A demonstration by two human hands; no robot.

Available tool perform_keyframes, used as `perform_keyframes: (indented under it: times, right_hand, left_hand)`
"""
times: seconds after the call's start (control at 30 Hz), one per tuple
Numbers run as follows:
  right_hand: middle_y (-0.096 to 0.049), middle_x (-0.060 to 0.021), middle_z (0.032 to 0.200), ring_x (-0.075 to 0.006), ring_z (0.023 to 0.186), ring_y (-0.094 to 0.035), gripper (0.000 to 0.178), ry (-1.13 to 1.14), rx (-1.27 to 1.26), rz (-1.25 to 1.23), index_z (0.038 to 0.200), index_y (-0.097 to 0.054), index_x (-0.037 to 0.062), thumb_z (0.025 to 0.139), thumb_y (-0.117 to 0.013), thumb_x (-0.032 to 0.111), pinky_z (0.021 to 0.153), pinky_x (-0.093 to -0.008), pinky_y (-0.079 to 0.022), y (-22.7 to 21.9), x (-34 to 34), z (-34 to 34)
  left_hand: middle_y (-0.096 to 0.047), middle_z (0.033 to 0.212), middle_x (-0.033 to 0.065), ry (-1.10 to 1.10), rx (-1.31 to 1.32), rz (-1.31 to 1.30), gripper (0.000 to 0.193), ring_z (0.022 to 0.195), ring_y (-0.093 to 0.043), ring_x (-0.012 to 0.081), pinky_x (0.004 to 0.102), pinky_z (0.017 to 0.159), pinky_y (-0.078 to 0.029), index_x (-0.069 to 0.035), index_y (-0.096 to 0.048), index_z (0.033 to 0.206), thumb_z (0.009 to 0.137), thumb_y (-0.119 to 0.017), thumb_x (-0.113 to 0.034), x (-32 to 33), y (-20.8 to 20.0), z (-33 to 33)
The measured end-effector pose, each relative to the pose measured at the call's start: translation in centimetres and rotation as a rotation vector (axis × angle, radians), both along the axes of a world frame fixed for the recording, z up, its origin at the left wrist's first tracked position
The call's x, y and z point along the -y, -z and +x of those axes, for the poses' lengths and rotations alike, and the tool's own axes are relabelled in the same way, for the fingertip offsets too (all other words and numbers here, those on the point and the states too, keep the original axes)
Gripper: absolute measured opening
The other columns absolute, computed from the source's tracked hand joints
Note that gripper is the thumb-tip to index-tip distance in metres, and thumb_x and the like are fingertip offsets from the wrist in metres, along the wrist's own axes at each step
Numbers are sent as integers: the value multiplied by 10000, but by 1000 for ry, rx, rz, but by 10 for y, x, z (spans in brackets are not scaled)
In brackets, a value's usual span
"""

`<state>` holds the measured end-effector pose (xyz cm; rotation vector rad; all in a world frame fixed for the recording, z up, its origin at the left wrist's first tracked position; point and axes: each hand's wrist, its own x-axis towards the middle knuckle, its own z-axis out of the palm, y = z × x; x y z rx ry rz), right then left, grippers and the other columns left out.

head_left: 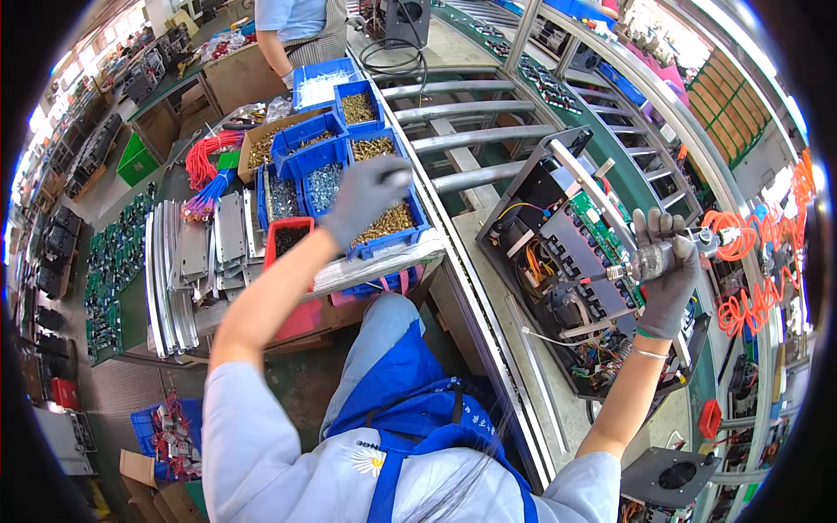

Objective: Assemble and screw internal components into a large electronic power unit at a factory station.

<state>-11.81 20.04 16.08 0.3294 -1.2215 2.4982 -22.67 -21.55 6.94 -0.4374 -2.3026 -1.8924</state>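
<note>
Left hand (370, 199) over bin (403, 238) of screws (392, 221), grip curled, can't tell on what | right hand (667, 301) closed round driver (645, 262), bit (582, 281) over open unit (578, 251) near rollers (484, 135) | my worry: a fumbled screw could lodge inside, a slipping bit nick wires (533, 260)

Room over rollers (479, 138) — chassis (571, 257), coiled hose (751, 305) blocking right
</note>
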Motion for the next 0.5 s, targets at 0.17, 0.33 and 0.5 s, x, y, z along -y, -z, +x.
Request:
perform_keyframes:
  times: [0.17, 0.33, 0.5]
  right_hand:
    - [-570, -120, 1043, -310, 1146, -541, 294, -45, -36, 26, 1086, -554, -6, 799, -547, 58, 1111, -544, -324, 2, 10, -4]
    - [-562, -108, 1042, -303, 1161, -528, 307, -8, -43, 66, 1090, -554, -1, 792, -558, 70, 1114, -542, -321, 3, 7, 1]
    - [-608, -106, 1046, -296, 1135, -567, 310, -61, -37, -7, 1072, -567, 1, 770, -585, 71, 1101, -544, -344, 0, 7, -6]
  left_hand:
    - [-681, 844, 57, 2, -9, 510, 153, 773, -632, 114, 246, 705, -507, -5, -684, 1006, 886, -609, -63, -139, 38, -70]
    - [-656, 821, 22, 71, 220, 681, 130, 722, -582, 73, 210, 649, -476, 9, -677, 980, 916, -587, -60, -194, 47, -66]
    - [-658, 834, 11, -1, 124, 526, 134, 705, -560, 67, 215, 638, -466, 4, -683, 972, 918, -594, -79, -199, 52, -66]
